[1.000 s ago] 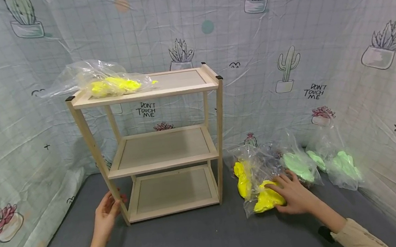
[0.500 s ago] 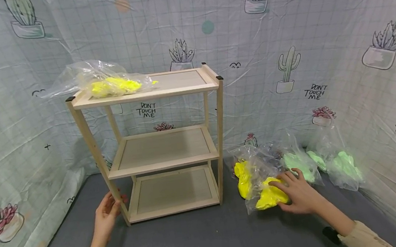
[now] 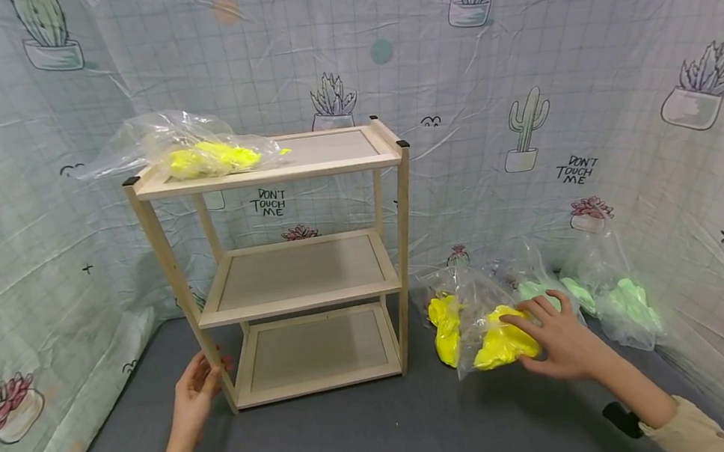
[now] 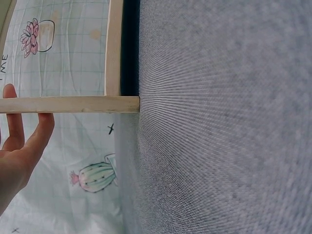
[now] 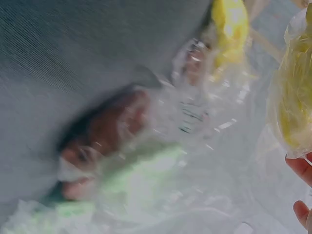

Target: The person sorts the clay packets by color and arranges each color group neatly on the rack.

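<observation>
My left hand (image 3: pixel 195 397) holds the front left leg of a three-tier wooden shelf (image 3: pixel 300 307) near its foot. In the left wrist view, the thumb and fingers (image 4: pixel 41 131) go round the pale leg (image 4: pixel 73 104). My right hand (image 3: pixel 562 337) grips a clear plastic bag with a yellow filling (image 3: pixel 505 340), thumb low and fingers over the top. That bag (image 5: pixel 295 92) is at the right edge of the right wrist view, with fingertips at its lower end. A second yellow-filled bag (image 3: pixel 445 329) lies just left of it.
Bags with pale green contents (image 3: pixel 629 302) lie to the right, by the patterned cloth wall (image 3: pixel 668 233). Another clear bag with yellow contents (image 3: pixel 211 158) rests on the shelf's top tier. Reddish-brown items (image 5: pixel 112 122) show blurred among the bags.
My right hand has moved up and to the right, drawing the yellow-filled bag with it. More of the other yellow bag shows. My left hand stays on the shelf leg.
</observation>
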A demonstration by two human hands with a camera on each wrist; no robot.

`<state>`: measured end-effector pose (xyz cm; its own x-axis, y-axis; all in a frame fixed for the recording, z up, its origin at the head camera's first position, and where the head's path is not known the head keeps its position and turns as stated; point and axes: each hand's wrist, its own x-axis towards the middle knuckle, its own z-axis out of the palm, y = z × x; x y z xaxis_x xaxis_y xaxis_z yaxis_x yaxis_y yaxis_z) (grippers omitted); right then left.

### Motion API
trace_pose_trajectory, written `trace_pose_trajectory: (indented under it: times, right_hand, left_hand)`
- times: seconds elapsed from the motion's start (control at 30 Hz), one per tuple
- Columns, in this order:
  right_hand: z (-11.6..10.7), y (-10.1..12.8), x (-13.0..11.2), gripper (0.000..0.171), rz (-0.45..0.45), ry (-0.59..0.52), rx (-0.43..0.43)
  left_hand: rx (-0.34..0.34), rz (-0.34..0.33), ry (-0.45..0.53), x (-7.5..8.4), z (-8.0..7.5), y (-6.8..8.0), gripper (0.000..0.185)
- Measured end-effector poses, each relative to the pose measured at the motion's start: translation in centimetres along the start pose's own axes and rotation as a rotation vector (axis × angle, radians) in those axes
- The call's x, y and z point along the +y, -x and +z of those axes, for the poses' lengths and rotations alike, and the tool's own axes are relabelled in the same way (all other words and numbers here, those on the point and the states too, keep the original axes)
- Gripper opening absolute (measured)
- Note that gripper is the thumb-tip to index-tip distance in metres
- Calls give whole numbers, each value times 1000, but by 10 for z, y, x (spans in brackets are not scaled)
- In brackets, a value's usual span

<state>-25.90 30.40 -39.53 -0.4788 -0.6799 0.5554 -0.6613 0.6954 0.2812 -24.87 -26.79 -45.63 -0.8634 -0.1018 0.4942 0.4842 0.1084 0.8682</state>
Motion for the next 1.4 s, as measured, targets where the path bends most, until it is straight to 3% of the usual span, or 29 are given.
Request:
trace_pose_trajectory:
  times: [0.27, 0.83, 1.0, 1.4]
  right_hand:
    - [-29, -19, 3, 62, -10, 36, 46]
    - [-80, -55, 5, 57, -99, 51, 153]
    - [-96, -71, 9, 56, -121, 57, 234]
    - [-130, -109, 20, 54, -56, 92, 379]
  left_hand:
    - [3, 15, 7, -1, 1, 0, 31]
    - [-4, 15, 18, 0, 1, 0, 31]
    - [7, 15, 15, 0, 1, 0, 31]
    - [-8, 15, -21, 3, -1, 1, 32]
